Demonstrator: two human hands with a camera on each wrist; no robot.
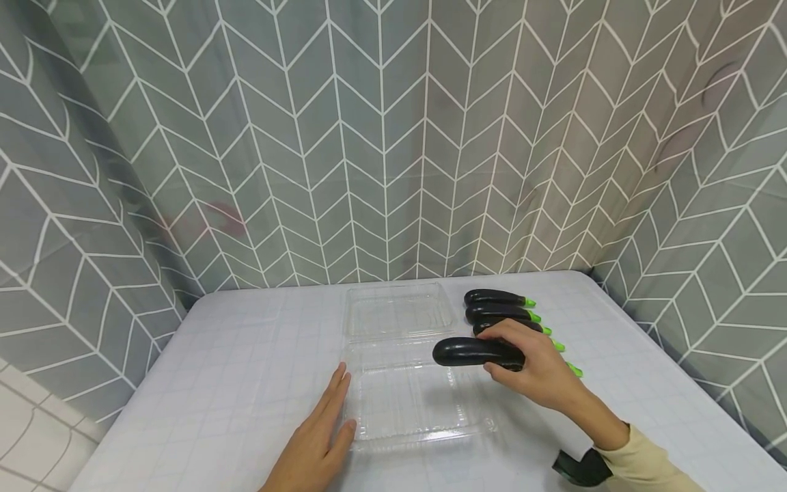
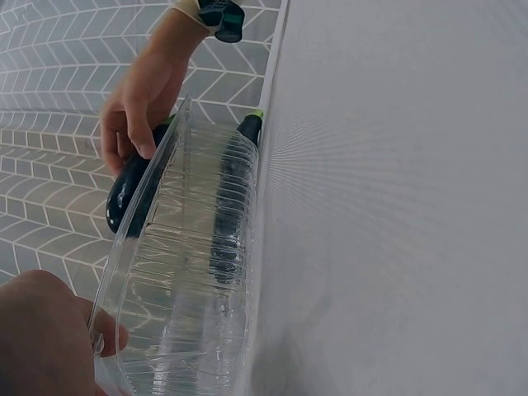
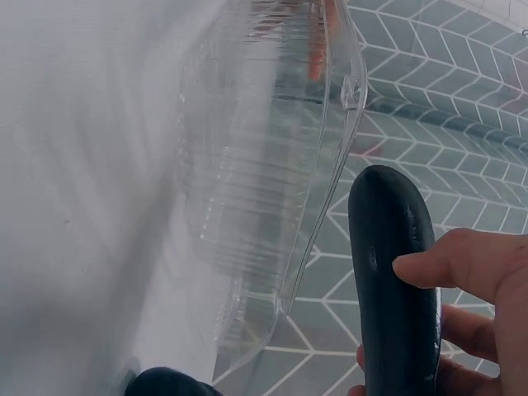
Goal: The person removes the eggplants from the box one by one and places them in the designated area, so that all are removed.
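Note:
In the head view my right hand [image 1: 541,365] grips a dark, glossy eggplant [image 1: 470,352] above the right part of a clear plastic clamshell container [image 1: 406,403]. The thumb presses one side of the eggplant [image 3: 388,280], the fingers wrap the other, and its stem end is hidden by the hand. My left hand [image 1: 316,430] lies along the container's left edge, fingers extended and touching the rim. Behind the tray, the container's lid [image 1: 399,311] lies folded back. The left wrist view shows the tray's ribbed wall [image 2: 194,247] side-on, with my left thumb at its rim.
Several more eggplants [image 1: 494,297] with green stems lie in a column right of the container, partly behind my right hand. The white table [image 1: 215,383] meets a grey chevron curtain [image 1: 381,171] at the back and sides. A dark band [image 1: 584,468] is by my right sleeve.

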